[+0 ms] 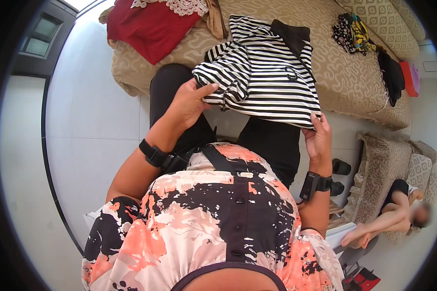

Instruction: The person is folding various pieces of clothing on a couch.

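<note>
A black-and-white striped shirt (pixel 276 82) with a dark collar (pixel 289 34) lies spread over the edge of a sofa, its near end held up above my knees. My left hand (pixel 191 98) grips its left near corner, thumb on top, where a sleeve is bunched in folds. At the right near corner my right hand (pixel 317 132) pinches the hem between thumb and fingers. The fingers beneath the cloth are partly hidden on both hands.
The sofa (pixel 349 83) has a tan patterned cover. On it lie a red garment (pixel 149 29) with lace, patterned cloths (pixel 353 34) and a black cloth (pixel 391 78). At right, a person (pixel 400 211) sits on another sofa (pixel 377 171); dark slippers (pixel 340 166) are on the floor.
</note>
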